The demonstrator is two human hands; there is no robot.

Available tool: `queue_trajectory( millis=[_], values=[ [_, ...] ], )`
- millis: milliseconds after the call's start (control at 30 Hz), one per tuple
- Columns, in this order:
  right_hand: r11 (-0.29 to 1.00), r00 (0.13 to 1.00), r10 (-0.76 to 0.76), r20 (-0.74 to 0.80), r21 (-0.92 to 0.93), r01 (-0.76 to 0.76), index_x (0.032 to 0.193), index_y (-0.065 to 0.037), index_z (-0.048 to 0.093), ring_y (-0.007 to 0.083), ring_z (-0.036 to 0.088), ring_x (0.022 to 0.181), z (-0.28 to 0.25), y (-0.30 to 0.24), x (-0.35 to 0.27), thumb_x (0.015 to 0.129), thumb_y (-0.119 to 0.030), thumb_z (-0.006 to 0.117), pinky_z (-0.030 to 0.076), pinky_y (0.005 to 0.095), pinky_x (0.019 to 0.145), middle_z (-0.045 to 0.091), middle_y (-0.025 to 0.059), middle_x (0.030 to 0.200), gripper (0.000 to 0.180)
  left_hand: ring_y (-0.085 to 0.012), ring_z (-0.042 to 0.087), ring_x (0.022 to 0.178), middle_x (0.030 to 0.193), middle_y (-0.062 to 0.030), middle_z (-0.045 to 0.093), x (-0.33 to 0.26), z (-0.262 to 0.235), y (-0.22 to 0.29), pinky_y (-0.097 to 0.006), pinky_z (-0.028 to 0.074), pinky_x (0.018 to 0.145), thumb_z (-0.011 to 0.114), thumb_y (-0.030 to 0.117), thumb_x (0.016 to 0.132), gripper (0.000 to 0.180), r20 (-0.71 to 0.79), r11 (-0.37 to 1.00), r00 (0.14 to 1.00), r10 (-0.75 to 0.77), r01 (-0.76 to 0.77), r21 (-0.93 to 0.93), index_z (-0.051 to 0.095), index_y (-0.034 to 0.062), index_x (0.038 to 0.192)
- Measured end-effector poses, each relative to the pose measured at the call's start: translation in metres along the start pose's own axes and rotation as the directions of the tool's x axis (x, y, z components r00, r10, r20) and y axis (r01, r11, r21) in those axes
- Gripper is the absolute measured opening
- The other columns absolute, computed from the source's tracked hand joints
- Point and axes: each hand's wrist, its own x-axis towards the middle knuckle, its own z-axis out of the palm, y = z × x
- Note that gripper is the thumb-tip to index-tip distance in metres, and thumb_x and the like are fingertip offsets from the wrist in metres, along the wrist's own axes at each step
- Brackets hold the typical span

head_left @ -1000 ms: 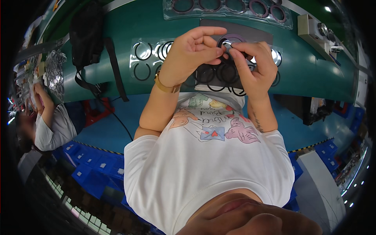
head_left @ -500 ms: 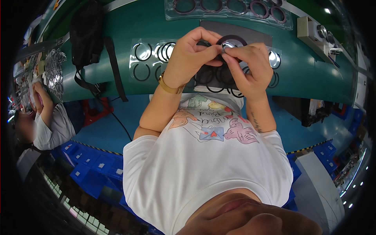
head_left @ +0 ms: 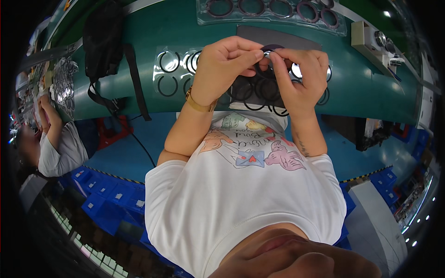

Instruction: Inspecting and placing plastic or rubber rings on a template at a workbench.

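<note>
A dark ring (head_left: 272, 47) is held up between my hands over the green workbench, its far rim showing above my fingers. My left hand (head_left: 225, 69) pinches it from the left with thumb and fingers. From the other side my right hand (head_left: 302, 76) grips it, the thumb and fingertips meeting the left thumb at its near part. A small pale bit shows between the fingertips, too small to name. Just below the hands, several thin black rings (head_left: 267, 89) overlap on a dark sheet. More black rings (head_left: 168, 86) lie on clear plastic at the left.
A clear plastic tray (head_left: 301, 27) of dark rings stands at the far edge. A white open box (head_left: 364, 38) with round parts sits far right. A black bag (head_left: 103, 39) with straps lies left. Another person (head_left: 58, 143) works at far left.
The ring has tilted, so its opening shows much less than before. Both hands have shifted slightly and stay closed on it; the right fingers stand more upright.
</note>
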Motion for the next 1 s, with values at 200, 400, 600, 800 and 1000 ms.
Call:
queue_trajectory(
  millis=[200, 400, 600, 800, 1000],
  values=[
    [0.998, 0.998, 0.059, -0.001, 0.003, -0.059, 0.078, -0.014, 0.067, 0.0134, 0.047, 0.062, 0.003, 0.002, 0.0, 0.071, -0.01, 0.074, 0.034, 0.0298, 0.067, 0.057, -0.0053, 0.063, 0.011, -0.0131, 0.067, 0.081, 0.089, -0.01, 0.068, -0.001, 0.004, -0.001, -0.022, 0.056, 0.065, 0.062, 0.007, 0.087, 0.017, -0.02, 0.997, 1.0, 0.013, -0.014, -0.073, 0.062, -0.0033, 0.1],
    [0.998, 0.998, 0.055, 0.027, -0.012, -0.055, 0.08, -0.014, 0.068, 0.0144, 0.047, 0.062, 0.005, 0.002, -0.001, 0.07, -0.012, 0.075, 0.034, 0.03, 0.067, 0.059, -0.0046, 0.065, 0.012, -0.013, 0.067, 0.079, 0.087, -0.0095, 0.069, -0.003, 0.01, -0.003, -0.021, 0.055, 0.064, 0.061, 0.006, 0.087, 0.018, -0.025, 0.998, 0.998, 0.055, -0.055, -0.024, 0.063, -0.0025, 0.103],
    [0.997, 0.998, -0.031, -0.05, -0.069, 0.028, 0.083, -0.012, 0.069, 0.0166, 0.053, 0.067, 0.008, 0.006, -0.002, 0.07, -0.008, 0.075, 0.04, 0.0294, 0.065, 0.065, -0.0026, 0.074, 0.016, -0.0118, 0.067, 0.076, 0.084, -0.009, 0.069, -0.004, 0.015, -0.009, -0.021, 0.054, 0.065, 0.064, 0.006, 0.084, 0.021, -0.165, 0.953, 0.965, 0.203, -0.156, 0.258, 0.063, -0.0015, 0.103],
    [0.995, 0.998, -0.068, -0.009, -0.079, 0.067, 0.085, -0.013, 0.07, 0.0173, 0.053, 0.07, 0.01, 0.006, -0.003, 0.066, -0.008, 0.076, 0.041, 0.029, 0.066, 0.066, -0.0025, 0.078, 0.021, -0.0103, 0.064, 0.078, 0.088, -0.0081, 0.067, 0.004, 0.002, -0.012, -0.022, 0.052, 0.067, 0.067, 0.006, 0.081, 0.022, -0.04, 0.852, 0.927, 0.373, -0.325, 0.411, 0.064, 0.0, 0.102],
    [0.978, 0.991, -0.133, 0.022, -0.16, 0.135, 0.091, -0.016, 0.071, 0.019, 0.051, 0.075, 0.009, 0.006, 0.001, 0.065, -0.008, 0.075, 0.042, 0.029, 0.064, 0.061, -0.0025, 0.08, 0.027, -0.0095, 0.063, 0.077, 0.089, -0.0076, 0.067, 0.005, 0.001, -0.014, -0.021, 0.052, 0.066, 0.065, 0.002, 0.083, 0.026, -0.005, 0.981, 0.984, 0.176, -0.174, 0.084, 0.064, -0.0003, 0.109]
  ],
)
